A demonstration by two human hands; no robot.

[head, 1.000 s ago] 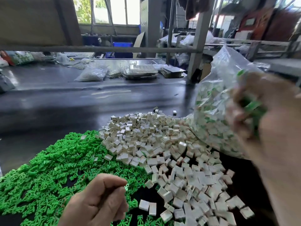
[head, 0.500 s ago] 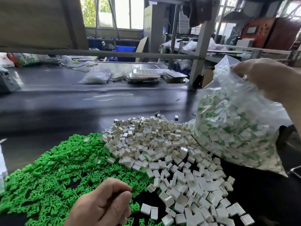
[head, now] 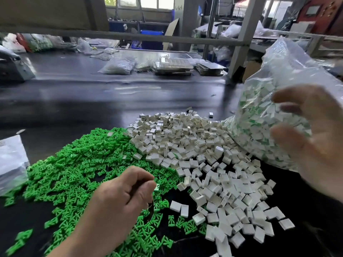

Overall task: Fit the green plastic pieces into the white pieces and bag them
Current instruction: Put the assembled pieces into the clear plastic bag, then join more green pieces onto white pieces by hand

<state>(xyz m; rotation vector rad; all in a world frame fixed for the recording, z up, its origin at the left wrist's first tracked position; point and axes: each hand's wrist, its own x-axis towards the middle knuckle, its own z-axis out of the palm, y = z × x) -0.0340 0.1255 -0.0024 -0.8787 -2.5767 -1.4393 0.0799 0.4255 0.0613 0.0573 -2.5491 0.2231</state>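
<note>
One green pile, one white pile, one fitted-piece bag.

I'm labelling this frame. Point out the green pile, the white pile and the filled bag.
green pile (head: 78,173): head view, middle of the heap.
white pile (head: 194,154): head view, middle of the heap.
filled bag (head: 259,112): head view, its clear side.

Bright green pieces spread from the centre toward 8 o'clock over a glossy black table. Off-white pieces heap from the centre to 5 o'clock. At 3 o'clock, a clear bag shows white flecked with green inside. One pale green piece peeks from the left hand's pinch near 6 o'clock. A milky clear sheet lies at 9 o'clock. At 12 o'clock is a blue bin. At 1 o'clock are a pale grey post and a red cabinet.
</note>
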